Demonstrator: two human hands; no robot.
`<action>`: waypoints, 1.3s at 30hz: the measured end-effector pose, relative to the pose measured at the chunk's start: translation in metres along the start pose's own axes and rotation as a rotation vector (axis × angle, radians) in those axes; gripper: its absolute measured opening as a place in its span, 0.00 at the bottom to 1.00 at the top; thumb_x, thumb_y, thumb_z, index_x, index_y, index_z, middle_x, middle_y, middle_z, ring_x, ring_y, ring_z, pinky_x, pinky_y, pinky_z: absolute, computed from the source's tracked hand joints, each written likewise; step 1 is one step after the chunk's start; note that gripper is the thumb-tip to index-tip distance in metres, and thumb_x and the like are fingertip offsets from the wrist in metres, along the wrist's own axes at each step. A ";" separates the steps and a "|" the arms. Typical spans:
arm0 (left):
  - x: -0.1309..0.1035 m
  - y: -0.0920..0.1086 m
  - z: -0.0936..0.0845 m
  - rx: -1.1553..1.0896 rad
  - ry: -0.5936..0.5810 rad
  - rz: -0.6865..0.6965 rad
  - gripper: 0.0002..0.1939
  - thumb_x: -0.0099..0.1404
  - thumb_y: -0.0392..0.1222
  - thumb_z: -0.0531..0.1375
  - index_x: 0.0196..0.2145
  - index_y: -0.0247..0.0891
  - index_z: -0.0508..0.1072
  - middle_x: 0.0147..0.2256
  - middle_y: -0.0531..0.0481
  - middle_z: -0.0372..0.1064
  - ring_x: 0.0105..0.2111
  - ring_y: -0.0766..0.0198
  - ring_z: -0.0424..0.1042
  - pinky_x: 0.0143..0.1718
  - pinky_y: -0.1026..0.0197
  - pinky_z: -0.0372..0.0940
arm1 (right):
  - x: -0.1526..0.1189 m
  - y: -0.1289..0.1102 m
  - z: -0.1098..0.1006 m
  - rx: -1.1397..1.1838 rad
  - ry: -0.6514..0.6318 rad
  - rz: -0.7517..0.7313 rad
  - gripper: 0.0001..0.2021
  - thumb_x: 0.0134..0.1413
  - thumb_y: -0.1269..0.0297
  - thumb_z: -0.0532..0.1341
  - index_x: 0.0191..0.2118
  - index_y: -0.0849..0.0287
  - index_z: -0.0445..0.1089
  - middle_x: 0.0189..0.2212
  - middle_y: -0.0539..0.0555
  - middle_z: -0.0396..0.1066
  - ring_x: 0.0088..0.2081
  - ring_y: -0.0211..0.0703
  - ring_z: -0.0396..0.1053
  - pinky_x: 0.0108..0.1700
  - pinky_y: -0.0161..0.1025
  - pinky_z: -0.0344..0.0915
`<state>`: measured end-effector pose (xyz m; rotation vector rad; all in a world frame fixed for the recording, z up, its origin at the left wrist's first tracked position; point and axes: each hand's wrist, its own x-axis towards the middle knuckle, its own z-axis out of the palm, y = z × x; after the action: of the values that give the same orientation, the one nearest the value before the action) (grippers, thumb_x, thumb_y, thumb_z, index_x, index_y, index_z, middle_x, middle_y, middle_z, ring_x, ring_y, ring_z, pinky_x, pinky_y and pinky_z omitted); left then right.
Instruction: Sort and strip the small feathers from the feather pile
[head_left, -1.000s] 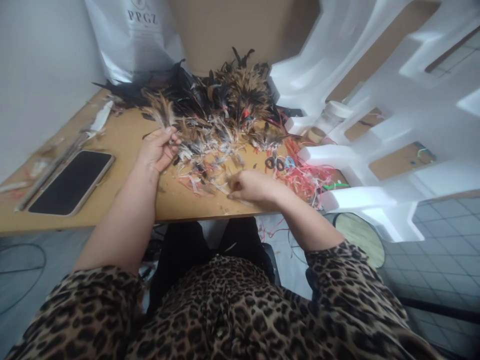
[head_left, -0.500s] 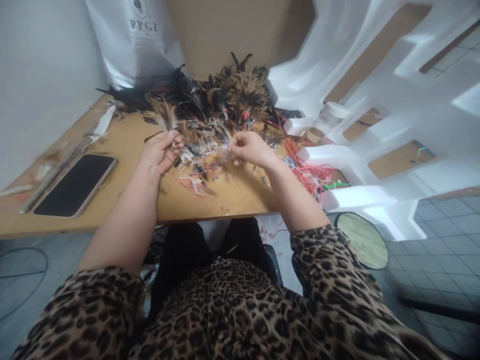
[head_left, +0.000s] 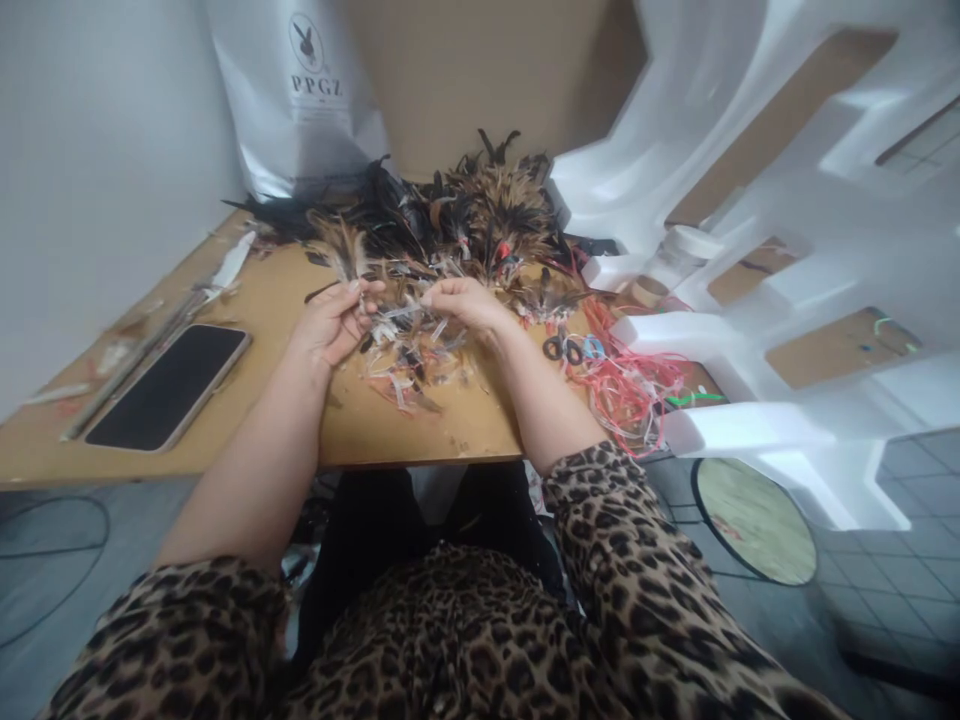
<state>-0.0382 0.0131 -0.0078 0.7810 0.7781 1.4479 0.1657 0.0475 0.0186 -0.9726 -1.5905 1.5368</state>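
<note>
My left hand [head_left: 343, 318] is closed in a pinch around the base of a small bunch of brown feathers [head_left: 341, 248], whose tips fan upward. To its right, my right hand [head_left: 466, 303] has its thumb and fingers pressed together. A pale thin strip [head_left: 406, 312] shows between the two hands near the right fingertips; whether those fingers hold it is too blurred to tell. Below and behind the hands lies a loose litter of feather scraps [head_left: 409, 368]. A pile of dark and brown feather bunches [head_left: 502, 210] stands at the back of the table [head_left: 480, 430].
On the left lies a phone [head_left: 171, 388], beside a long thin rod [head_left: 139, 362]. To the right are black ring handles [head_left: 562, 349], tangled red strings [head_left: 630, 385] and a roll of tape [head_left: 649, 291]. White foam packing [head_left: 720, 425] borders the right side; a printed white bag [head_left: 300, 110] stands behind.
My right hand has moved left, closer to my left hand, and the pale strip now shows between them. My left hand keeps hold of the feathers. The whole view has shifted slightly.
</note>
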 end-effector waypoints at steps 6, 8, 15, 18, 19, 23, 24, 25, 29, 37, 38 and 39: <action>-0.003 -0.001 0.003 0.013 -0.090 -0.034 0.02 0.56 0.32 0.60 0.29 0.32 0.74 0.36 0.44 0.74 0.21 0.75 0.69 0.21 0.74 0.64 | -0.004 0.001 0.003 0.032 0.035 0.007 0.10 0.40 0.62 0.64 0.26 0.62 0.67 0.12 0.42 0.58 0.14 0.26 0.48 0.17 0.29 0.43; -0.004 -0.001 0.004 0.018 -0.118 -0.040 0.02 0.56 0.32 0.61 0.28 0.31 0.74 0.37 0.43 0.75 0.21 0.75 0.69 0.21 0.73 0.65 | -0.005 0.001 0.004 0.039 0.020 -0.005 0.10 0.40 0.61 0.65 0.26 0.63 0.67 0.13 0.42 0.59 0.14 0.26 0.47 0.17 0.29 0.43; -0.005 -0.002 0.005 0.046 -0.079 -0.067 0.01 0.54 0.32 0.62 0.27 0.30 0.73 0.38 0.39 0.74 0.25 0.70 0.72 0.24 0.72 0.67 | -0.007 -0.002 0.002 0.011 -0.124 -0.079 0.14 0.38 0.58 0.67 0.27 0.64 0.68 0.16 0.44 0.61 0.17 0.26 0.50 0.19 0.28 0.46; -0.004 -0.004 0.005 0.073 -0.098 -0.100 0.02 0.53 0.32 0.63 0.27 0.29 0.74 0.39 0.37 0.74 0.25 0.68 0.73 0.23 0.70 0.67 | -0.006 -0.001 0.003 -0.018 -0.177 -0.100 0.14 0.37 0.58 0.67 0.26 0.65 0.68 0.17 0.45 0.63 0.18 0.26 0.52 0.21 0.28 0.48; -0.004 -0.005 0.004 0.079 -0.110 -0.106 0.03 0.53 0.32 0.63 0.27 0.29 0.74 0.38 0.37 0.74 0.25 0.67 0.73 0.23 0.70 0.67 | -0.005 0.000 0.004 -0.022 -0.193 -0.105 0.14 0.36 0.58 0.67 0.26 0.65 0.68 0.18 0.45 0.64 0.19 0.26 0.53 0.22 0.28 0.50; -0.004 -0.006 0.003 0.104 -0.139 -0.132 0.03 0.52 0.33 0.64 0.27 0.30 0.75 0.30 0.40 0.74 0.25 0.65 0.73 0.23 0.68 0.67 | 0.000 0.007 0.009 -0.006 -0.166 -0.138 0.14 0.36 0.57 0.67 0.26 0.64 0.69 0.21 0.48 0.68 0.24 0.29 0.59 0.27 0.29 0.56; -0.005 -0.006 0.004 0.109 -0.136 -0.137 0.03 0.52 0.33 0.64 0.27 0.30 0.75 0.29 0.41 0.74 0.25 0.65 0.73 0.23 0.68 0.67 | 0.001 0.009 0.010 -0.005 -0.141 -0.145 0.14 0.37 0.57 0.67 0.26 0.64 0.69 0.22 0.48 0.68 0.25 0.29 0.60 0.28 0.29 0.57; -0.005 -0.006 0.004 0.112 -0.130 -0.141 0.03 0.52 0.33 0.64 0.26 0.31 0.74 0.29 0.41 0.74 0.25 0.65 0.73 0.23 0.68 0.67 | 0.003 0.011 0.010 -0.007 -0.114 -0.149 0.14 0.38 0.57 0.67 0.27 0.63 0.69 0.22 0.48 0.68 0.25 0.29 0.61 0.29 0.29 0.57; -0.007 -0.005 0.007 0.108 -0.111 -0.137 0.02 0.51 0.32 0.64 0.26 0.31 0.74 0.29 0.43 0.74 0.24 0.68 0.72 0.23 0.69 0.67 | 0.007 0.016 0.010 -0.005 -0.040 -0.143 0.13 0.40 0.58 0.65 0.28 0.63 0.70 0.21 0.47 0.67 0.23 0.29 0.59 0.28 0.28 0.56; -0.006 -0.005 0.008 0.115 -0.038 -0.102 0.00 0.53 0.30 0.63 0.25 0.29 0.75 0.24 0.44 0.71 0.23 0.71 0.71 0.25 0.74 0.67 | 0.001 0.005 0.004 0.017 -0.047 -0.125 0.13 0.38 0.59 0.66 0.28 0.63 0.69 0.17 0.45 0.63 0.19 0.27 0.53 0.22 0.28 0.50; -0.006 -0.005 0.009 0.113 -0.029 -0.095 0.00 0.53 0.29 0.63 0.25 0.29 0.74 0.25 0.44 0.71 0.23 0.71 0.71 0.26 0.74 0.67 | -0.001 0.003 0.003 0.011 -0.057 -0.124 0.13 0.39 0.59 0.66 0.30 0.63 0.69 0.17 0.44 0.62 0.19 0.27 0.52 0.22 0.29 0.49; -0.006 -0.005 0.009 0.111 -0.021 -0.089 0.01 0.53 0.29 0.62 0.25 0.29 0.74 0.25 0.44 0.72 0.24 0.71 0.71 0.26 0.73 0.68 | -0.002 0.001 0.001 0.003 -0.061 -0.125 0.14 0.39 0.59 0.66 0.31 0.63 0.69 0.17 0.44 0.62 0.18 0.27 0.51 0.21 0.29 0.49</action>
<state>-0.0279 0.0070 -0.0073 0.8348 0.8723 1.3237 0.1654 0.0453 0.0174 -0.8150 -1.6590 1.4950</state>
